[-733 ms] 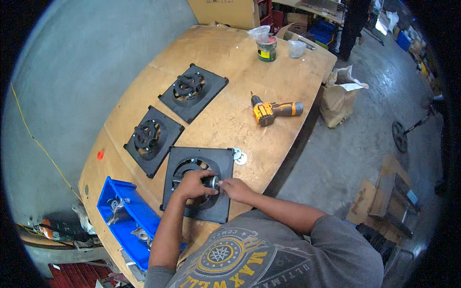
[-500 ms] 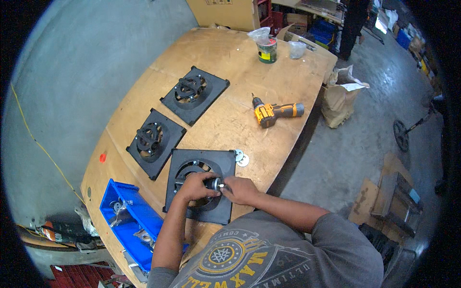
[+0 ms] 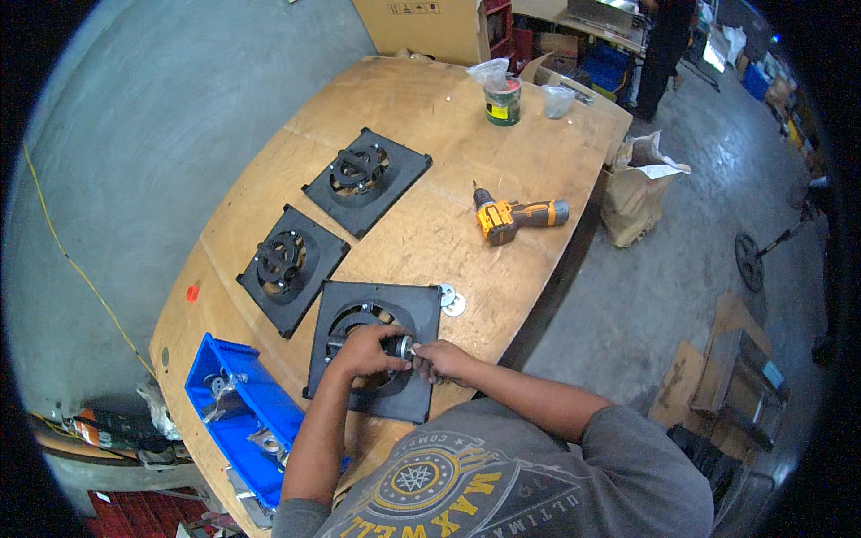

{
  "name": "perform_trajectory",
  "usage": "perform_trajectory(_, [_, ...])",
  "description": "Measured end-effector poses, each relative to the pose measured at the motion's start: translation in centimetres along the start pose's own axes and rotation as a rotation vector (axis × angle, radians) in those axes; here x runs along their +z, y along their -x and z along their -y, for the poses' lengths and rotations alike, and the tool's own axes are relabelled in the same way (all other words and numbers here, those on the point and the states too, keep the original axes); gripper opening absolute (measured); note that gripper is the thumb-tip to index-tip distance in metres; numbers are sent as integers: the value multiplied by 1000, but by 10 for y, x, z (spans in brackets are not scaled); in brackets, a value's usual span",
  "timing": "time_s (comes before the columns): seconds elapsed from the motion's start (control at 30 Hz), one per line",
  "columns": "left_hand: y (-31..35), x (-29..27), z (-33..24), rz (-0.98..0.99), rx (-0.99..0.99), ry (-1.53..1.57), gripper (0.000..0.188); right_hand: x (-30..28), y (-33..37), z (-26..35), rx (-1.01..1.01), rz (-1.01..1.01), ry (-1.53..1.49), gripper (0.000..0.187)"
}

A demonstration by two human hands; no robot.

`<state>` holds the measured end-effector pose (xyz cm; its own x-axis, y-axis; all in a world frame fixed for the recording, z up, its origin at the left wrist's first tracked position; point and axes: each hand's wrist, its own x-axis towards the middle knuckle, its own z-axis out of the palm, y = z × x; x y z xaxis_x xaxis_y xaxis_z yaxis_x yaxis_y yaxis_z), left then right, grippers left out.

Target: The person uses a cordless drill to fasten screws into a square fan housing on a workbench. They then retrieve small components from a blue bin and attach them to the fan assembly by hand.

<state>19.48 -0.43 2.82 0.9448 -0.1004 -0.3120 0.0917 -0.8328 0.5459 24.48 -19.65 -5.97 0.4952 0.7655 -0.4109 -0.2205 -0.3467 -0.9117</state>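
Over the nearest black square frame (image 3: pixel 419 307), the left hand (image 3: pixel 364 351) bends, clamped around a silver-rimmed cylinder (image 3: pixel 406 346); by the frame's right edge, the right hand (image 3: pixel 442 360) curls inward, its grip unclear.

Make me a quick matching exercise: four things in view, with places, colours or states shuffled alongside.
1. left hand
2. power drill
3. open bin
4. paper bag

A. blue
B. tan, beyond the table's right edge
C. gripping a dark cylindrical part over the nearest black frame
D. orange and black, lying on its side

Pairs: 1-C, 2-D, 3-A, 4-B
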Motion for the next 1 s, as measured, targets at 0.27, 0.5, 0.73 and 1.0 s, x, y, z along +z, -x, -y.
perform_trajectory(0.27, [-1,4,7,9,-7,42,65,3,0,-6,-388,-234,457,42])
perform_trajectory(0.5, [-1,5,10,13,-5,30,66,0,8,3,-357,-257,438,38])
perform_trajectory(0.73, [-1,4,8,28,-17,37,66,-10,-5,12,230,89,-283,40])
perform_trajectory(1.0, [-3,8,11,8,10,27,66,-3,-4,-4,-435,-245,538,38])
